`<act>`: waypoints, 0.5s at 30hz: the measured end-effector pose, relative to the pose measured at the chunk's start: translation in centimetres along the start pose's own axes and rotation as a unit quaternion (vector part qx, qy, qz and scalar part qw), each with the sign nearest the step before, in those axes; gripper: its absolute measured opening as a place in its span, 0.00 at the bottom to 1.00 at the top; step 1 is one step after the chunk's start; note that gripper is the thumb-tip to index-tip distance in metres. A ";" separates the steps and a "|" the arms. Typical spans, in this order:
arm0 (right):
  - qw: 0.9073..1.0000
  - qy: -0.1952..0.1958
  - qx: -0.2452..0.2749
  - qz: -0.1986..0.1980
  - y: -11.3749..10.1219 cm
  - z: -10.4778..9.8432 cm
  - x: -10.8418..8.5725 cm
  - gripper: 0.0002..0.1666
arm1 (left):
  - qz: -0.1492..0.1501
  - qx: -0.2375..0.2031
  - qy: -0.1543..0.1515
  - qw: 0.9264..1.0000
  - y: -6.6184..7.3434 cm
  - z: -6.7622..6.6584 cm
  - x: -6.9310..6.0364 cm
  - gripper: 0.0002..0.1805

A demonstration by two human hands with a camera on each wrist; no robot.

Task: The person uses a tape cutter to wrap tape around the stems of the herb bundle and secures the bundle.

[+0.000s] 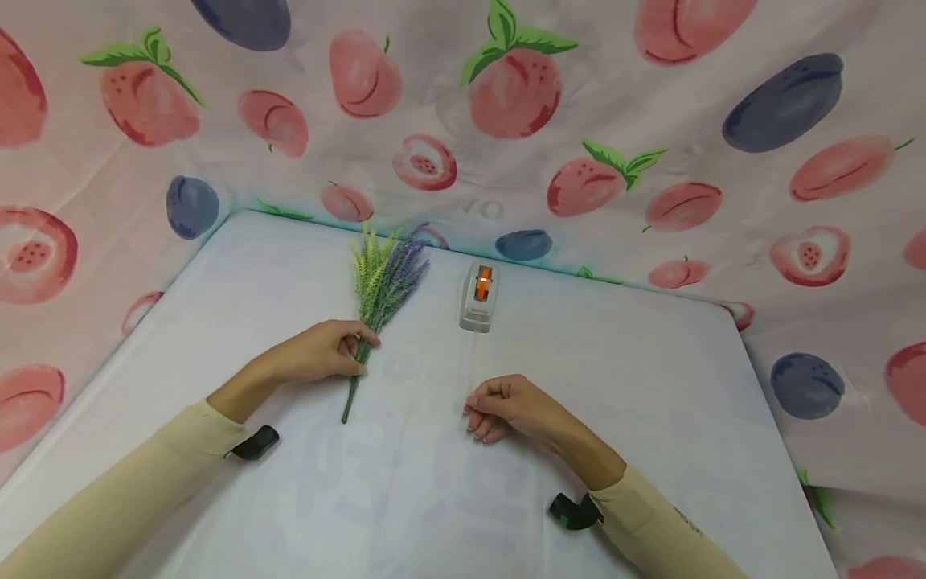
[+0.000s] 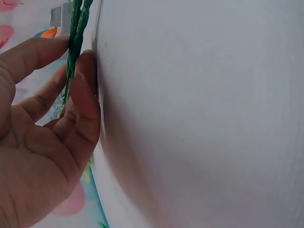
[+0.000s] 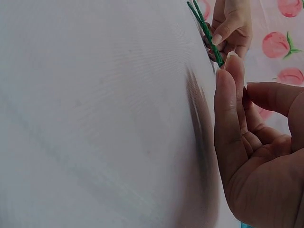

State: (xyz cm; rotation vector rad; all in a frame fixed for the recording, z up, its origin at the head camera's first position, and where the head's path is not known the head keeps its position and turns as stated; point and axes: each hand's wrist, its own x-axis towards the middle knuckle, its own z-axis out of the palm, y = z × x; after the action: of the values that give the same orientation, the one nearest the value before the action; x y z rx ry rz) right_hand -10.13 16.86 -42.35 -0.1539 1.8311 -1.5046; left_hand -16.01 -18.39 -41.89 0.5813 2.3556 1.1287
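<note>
A bunch of artificial lavender (image 1: 391, 277), yellow-green on one side and purple on the other, lies toward the back of the white table. My left hand (image 1: 325, 351) pinches its green stems (image 2: 78, 40) between thumb and fingers, and the stem ends stick out toward me. To the right and nearer, my right hand (image 1: 517, 410) hovers low over the table with fingers loosely curled; nothing shows in it. In the right wrist view the stems (image 3: 205, 31) appear beyond the right hand (image 3: 256, 137), apart from it. A grey tape dispenser (image 1: 479, 318) with an orange core stands behind the right hand.
A fruit-printed cloth (image 1: 448, 96) hangs behind and along the sides of the white table (image 1: 629, 362). Black cameras are worn at the left wrist (image 1: 255, 442) and right wrist (image 1: 574, 512), close to the tabletop.
</note>
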 end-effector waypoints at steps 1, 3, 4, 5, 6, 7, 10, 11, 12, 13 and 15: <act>1.000 0.000 0.000 0.000 0.0 0.0 0.0 0.15 | -0.003 -0.004 0.003 1.000 0.0 0.0 0.0 0.23; 1.000 -0.001 0.000 -0.001 0.1 0.0 0.0 0.15 | -0.011 -0.016 0.009 1.000 0.0 0.0 0.0 0.24; 1.000 -0.002 -0.001 -0.001 0.1 0.0 0.1 0.15 | -0.015 -0.021 0.012 1.000 0.0 0.0 0.0 0.24; 1.000 -0.003 -0.002 -0.002 0.1 0.0 0.1 0.15 | -0.019 -0.027 0.014 0.999 0.0 0.0 0.0 0.24; 1.000 -0.004 -0.003 -0.002 0.1 0.0 0.1 0.16 | -0.020 -0.031 0.016 0.999 0.0 0.0 0.0 0.25; 1.000 -0.004 -0.004 -0.002 0.2 0.0 0.2 0.16 | -0.021 -0.037 0.017 0.999 0.0 0.1 0.0 0.25; 1.000 -0.006 -0.009 -0.003 0.2 0.0 0.2 0.16 | -0.028 -0.060 0.016 0.998 0.0 0.1 0.0 0.26; 1.000 -0.006 -0.008 -0.003 0.2 0.0 0.2 0.16 | -0.029 -0.073 0.013 0.997 0.0 0.1 -0.1 0.26; 1.000 -0.005 -0.007 -0.003 0.2 0.0 0.2 0.16 | -0.032 -0.088 0.010 0.996 0.0 0.2 -0.1 0.27; 1.000 -0.005 -0.006 -0.003 0.2 0.0 0.2 0.16 | -0.037 -0.105 0.007 0.994 0.1 0.2 -0.2 0.28; 1.000 -0.004 -0.005 -0.002 0.2 0.1 0.3 0.16 | -0.044 -0.134 0.004 0.990 0.2 0.2 -0.3 0.29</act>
State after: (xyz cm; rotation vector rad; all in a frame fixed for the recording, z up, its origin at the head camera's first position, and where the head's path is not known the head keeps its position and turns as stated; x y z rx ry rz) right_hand -10.20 16.74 -42.68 -0.1686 1.8328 -1.4966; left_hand -15.63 -18.38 -41.77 0.3738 2.1629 1.3770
